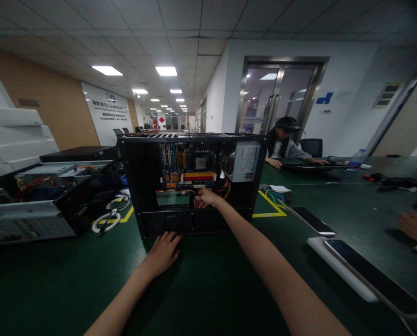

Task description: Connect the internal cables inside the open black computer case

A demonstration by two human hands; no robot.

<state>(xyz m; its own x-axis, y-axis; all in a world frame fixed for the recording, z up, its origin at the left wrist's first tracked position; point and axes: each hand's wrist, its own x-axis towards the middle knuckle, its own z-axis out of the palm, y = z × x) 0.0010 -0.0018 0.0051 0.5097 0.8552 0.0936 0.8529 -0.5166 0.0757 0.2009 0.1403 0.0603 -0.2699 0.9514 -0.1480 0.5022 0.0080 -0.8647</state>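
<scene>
A black computer case (pixel 194 221) stands upright on the green table with its open side facing me. Inside it I see a blue motherboard (pixel 191 158) with red and yellow memory slots (pixel 199 177), and a power supply (pixel 246 161) at the upper right. My right hand (pixel 207 198) reaches into the lower part of the case, fingers curled round a bundle of power cables (pixel 195 200); the fingertips are partly hidden. My left hand (pixel 164 252) lies on the table with fingers stretched out, its tips at the bottom edge of the case.
Opened computer cases (pixel 37 205) and coiled cables (pixel 107 221) lie to the left. To the right are phones (pixel 313 220), a white power bank-like block (pixel 341 268) and black cables (pixel 393 181). A person (pixel 285 144) sits across the table; another person's hand (pixel 416 225) shows at the right edge.
</scene>
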